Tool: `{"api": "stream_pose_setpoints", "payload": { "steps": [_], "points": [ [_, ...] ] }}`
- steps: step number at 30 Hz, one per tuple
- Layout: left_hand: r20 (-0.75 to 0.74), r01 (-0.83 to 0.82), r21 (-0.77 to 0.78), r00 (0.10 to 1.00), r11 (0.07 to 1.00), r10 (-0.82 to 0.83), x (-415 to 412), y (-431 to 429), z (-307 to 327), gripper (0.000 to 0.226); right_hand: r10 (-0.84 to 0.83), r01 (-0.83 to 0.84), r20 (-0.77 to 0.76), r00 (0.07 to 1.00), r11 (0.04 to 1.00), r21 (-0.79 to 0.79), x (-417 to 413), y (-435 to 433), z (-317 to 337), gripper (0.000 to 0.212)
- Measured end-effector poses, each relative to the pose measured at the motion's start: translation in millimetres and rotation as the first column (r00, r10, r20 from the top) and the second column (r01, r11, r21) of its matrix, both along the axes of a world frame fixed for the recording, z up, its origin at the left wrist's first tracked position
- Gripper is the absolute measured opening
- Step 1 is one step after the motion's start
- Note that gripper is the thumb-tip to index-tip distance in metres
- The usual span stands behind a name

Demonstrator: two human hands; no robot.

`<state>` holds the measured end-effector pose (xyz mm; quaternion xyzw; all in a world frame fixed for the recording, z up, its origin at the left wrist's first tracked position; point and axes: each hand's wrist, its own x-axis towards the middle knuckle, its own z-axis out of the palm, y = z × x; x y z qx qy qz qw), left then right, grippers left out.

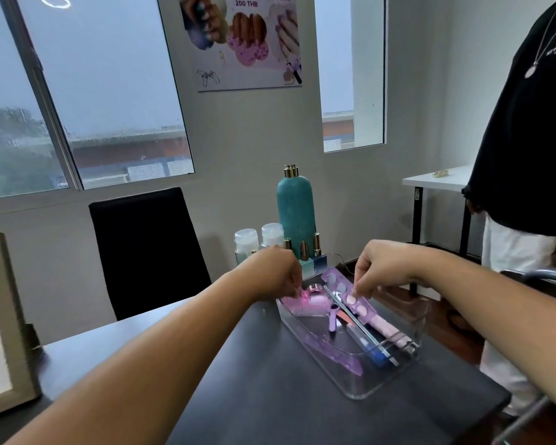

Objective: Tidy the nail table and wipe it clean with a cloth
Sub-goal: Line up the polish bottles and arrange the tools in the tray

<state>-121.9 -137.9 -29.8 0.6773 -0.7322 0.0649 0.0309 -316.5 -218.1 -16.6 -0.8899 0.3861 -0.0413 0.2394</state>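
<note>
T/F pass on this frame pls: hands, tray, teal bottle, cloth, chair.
1. The left hand and the right hand are both at the clear tray. True.
2. The teal bottle lies on its side. False: it stands upright beyond the tray.
3. A cloth is wiping the table. False: no cloth shows.
4. The right hand's grip pinches the purple separator. True.
5. The tray is empty. False: it holds the separator, a metal tool and more.
6. A black chair stands beyond the table. True.
</note>
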Motion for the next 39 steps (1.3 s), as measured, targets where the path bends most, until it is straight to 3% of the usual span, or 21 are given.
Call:
{"api": "stream_pose_setpoints", "payload": {
  "steps": [5,13,19,21,23,25,28,35,39],
  "points": [
    [0.003,-0.099,-0.03,0.995,0.995,0.099,0,-2,-5,0.026,-0.018,0.017,-0.055,0.998,1.0,-0.021,1,3,0,0.02],
    [0.044,-0.161,-0.133,0.985,0.978,0.168,-4,-9,-20,0.032,0.04,-0.039,-0.135,0.99,0.999,0.01,6,15,3,0.011],
    [0.011,-0.142,-0.286,0.988,0.948,0.152,4,-4,-28,0.036,0.133,-0.115,-0.335,0.933,0.991,0.075,18,31,-3,0.025],
    [-0.012,-0.186,-0.31,0.981,0.932,0.192,8,-3,-32,0.04,0.133,-0.104,-0.333,0.933,0.989,0.103,22,32,-6,0.027],
    [-0.077,-0.239,-0.262,0.971,0.935,0.226,11,-1,-34,0.037,0.075,-0.066,-0.282,0.956,0.997,0.044,26,29,-8,0.025],
    [-0.148,-0.27,-0.224,0.959,0.936,0.241,12,0,-34,0.033,-0.002,-0.029,-0.25,0.968,0.992,-0.12,31,22,-12,0.023],
    [-0.211,-0.277,-0.202,0.949,0.939,0.235,13,-1,-35,0.026,-0.059,-0.034,-0.315,0.947,0.958,-0.283,39,15,-19,0.031],
    [-0.261,-0.274,-0.184,0.939,0.944,0.222,10,-6,-41,0.018,-0.15,-0.047,-0.408,0.901,0.899,-0.435,55,12,-26,0.034],
    [-0.238,-0.277,-0.212,0.945,0.937,0.226,11,-6,-41,0.022,-0.147,0.011,-0.355,0.923,0.934,-0.357,51,11,-13,0.027]
  ]
}}
